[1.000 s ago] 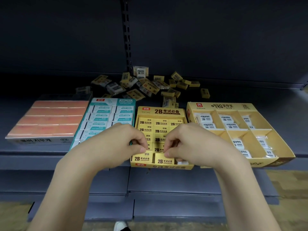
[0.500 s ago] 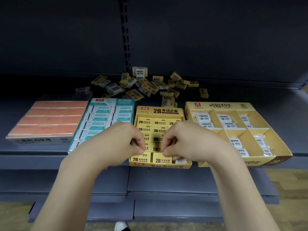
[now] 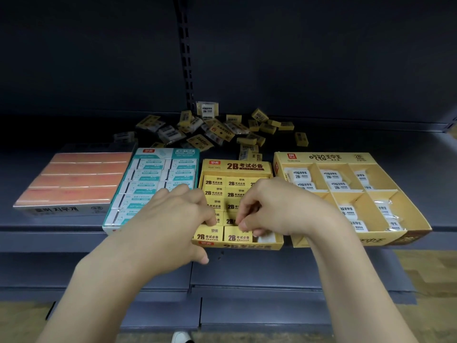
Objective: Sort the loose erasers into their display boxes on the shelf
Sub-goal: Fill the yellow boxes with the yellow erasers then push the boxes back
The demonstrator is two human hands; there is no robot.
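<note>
A: Barely any shift since the earlier frames. Your left hand (image 3: 170,219) and right hand (image 3: 279,206) stay low over the middle yellow 2B box (image 3: 243,167), fingertips a touch closer together.

B: Grip state?

A: Both hands curled, fingertips pressing into the front rows of yellow erasers (image 3: 237,235). Right thumb and forefinger look to be pinching one eraser's top edge; left fingertips bear on the neighbouring one. Whether the left truly pinches it, you cannot tell from here.

B: Where do the erasers stand?

A: Packed rows fill the 2B box; a pale gap shows at its front right corner. A loose heap (image 3: 217,129) lies at the back of the shelf (image 3: 371,142), behind the boxes. Divided yellow box (image 3: 371,231) to the right holds only a few white erasers. Teal box (image 3: 160,154) and orange box (image 3: 74,179) to the left look full.

B: Handling?

A: Judged light, small, firm but slightly yielding, with slick paper sleeves. Take each by its long sides, not the sleeve's ends, or the sleeve may slide off. Seat it flat, label up, and press down evenly so the neighbours don't tip.
</note>
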